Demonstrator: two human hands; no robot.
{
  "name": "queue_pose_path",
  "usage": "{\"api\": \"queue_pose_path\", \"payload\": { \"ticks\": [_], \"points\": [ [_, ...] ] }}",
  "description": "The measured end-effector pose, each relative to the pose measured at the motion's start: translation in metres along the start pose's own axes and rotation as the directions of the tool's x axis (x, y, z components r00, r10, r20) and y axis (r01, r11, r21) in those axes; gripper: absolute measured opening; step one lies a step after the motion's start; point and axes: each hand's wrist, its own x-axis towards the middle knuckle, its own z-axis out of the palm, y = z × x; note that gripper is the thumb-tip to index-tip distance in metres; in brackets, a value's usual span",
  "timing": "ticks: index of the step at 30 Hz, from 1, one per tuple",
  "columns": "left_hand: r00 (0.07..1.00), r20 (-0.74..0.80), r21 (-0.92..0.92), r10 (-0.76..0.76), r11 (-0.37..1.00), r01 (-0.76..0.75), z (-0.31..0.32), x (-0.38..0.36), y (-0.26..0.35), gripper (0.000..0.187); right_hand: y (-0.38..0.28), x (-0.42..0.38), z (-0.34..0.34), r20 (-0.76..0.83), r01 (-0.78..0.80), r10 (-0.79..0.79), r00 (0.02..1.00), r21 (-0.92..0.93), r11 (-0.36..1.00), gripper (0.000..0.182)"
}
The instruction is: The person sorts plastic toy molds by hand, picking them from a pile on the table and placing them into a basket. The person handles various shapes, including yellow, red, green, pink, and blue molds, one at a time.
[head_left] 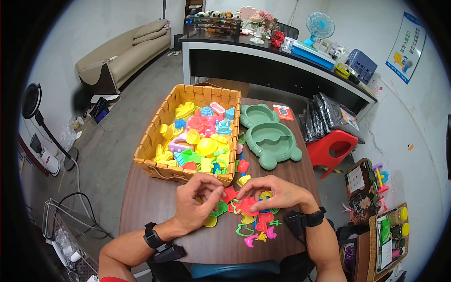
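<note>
Over the pile of small plastic pieces at the table's front, my left hand has its fingers bent round the edge of a small red square piece. Just to the right, my right hand is curled with thumb and fingers on a red piece. Beneath and between the hands lie green, yellow, red and pink shapes, partly covered by the fingers. Behind my left hand stands a woven basket holding many coloured plastic toys.
A green bear-shaped divided plate and an orange card lie on the brown table. To the right stand a red stool and wrapped black packages. A desk with a fan is behind.
</note>
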Motion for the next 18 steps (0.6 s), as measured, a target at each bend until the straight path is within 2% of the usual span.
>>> {"api": "queue_pose_path", "payload": {
  "ticks": [2,6,8,9,11,18],
  "points": [
    [0.999,0.039,0.049,-0.006,0.999,0.005,0.003,0.002,0.007,0.025,0.002,-0.001,0.000,0.001,0.003,-0.003,1.000,0.006,1.000,0.053],
    [0.954,0.281,0.126,0.108,0.981,-0.148,0.010,0.006,0.020,0.038,0.009,-0.002,-0.002,-0.038,0.034,-0.032,0.999,0.057,0.998,0.056],
    [0.935,0.302,0.173,0.185,0.954,-0.245,0.013,0.006,0.028,0.047,0.011,-0.003,-0.001,-0.044,0.021,-0.018,0.999,0.065,0.998,0.059],
    [0.935,0.302,0.173,0.184,0.954,-0.244,0.013,0.007,0.030,0.047,0.011,-0.003,0.000,-0.052,0.048,-0.044,0.998,0.081,0.996,0.062],
    [0.896,0.374,0.246,0.239,0.906,-0.345,0.014,0.007,0.031,0.054,0.013,-0.003,0.000,-0.061,0.075,-0.069,0.996,0.098,0.992,0.066],
    [0.874,0.428,0.263,0.229,0.894,-0.363,0.014,0.007,0.027,0.055,0.015,-0.006,-0.001,-0.040,0.070,-0.066,0.997,0.106,0.992,0.072]
  ]
}}
